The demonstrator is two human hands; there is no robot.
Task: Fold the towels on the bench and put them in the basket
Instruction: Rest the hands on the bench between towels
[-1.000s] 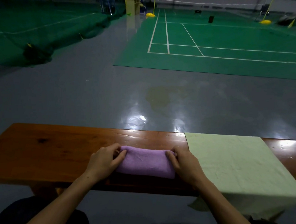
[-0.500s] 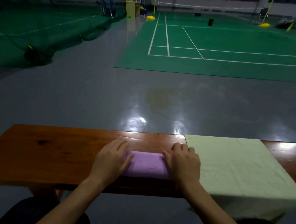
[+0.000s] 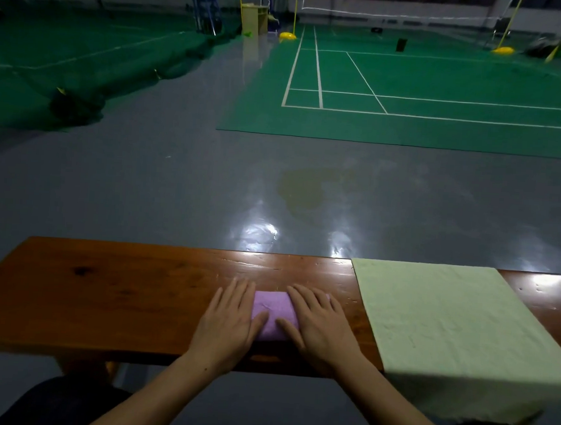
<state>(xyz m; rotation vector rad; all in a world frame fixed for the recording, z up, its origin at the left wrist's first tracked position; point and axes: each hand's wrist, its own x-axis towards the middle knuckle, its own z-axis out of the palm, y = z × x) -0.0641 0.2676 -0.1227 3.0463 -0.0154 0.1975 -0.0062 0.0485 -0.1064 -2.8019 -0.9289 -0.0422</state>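
A small folded purple towel (image 3: 273, 312) lies on the wooden bench (image 3: 103, 300) near its front edge. My left hand (image 3: 228, 321) lies flat on the towel's left end, fingers straight. My right hand (image 3: 321, 326) presses flat on its right end, so only the middle strip of purple shows between them. To the right, a pale green towel (image 3: 456, 325) is spread out unfolded across the bench, with its near edge hanging over the front. No basket is in view.
The bench's left half is bare wood. Beyond the bench is a glossy grey floor (image 3: 273, 195), then a green badminton court (image 3: 411, 89) with net posts far back. My knees show below the bench's front edge.
Both hands went from gripping the towel's ends to lying flat on top of it, moving inward toward each other. The towel now looks flatter and more covered.
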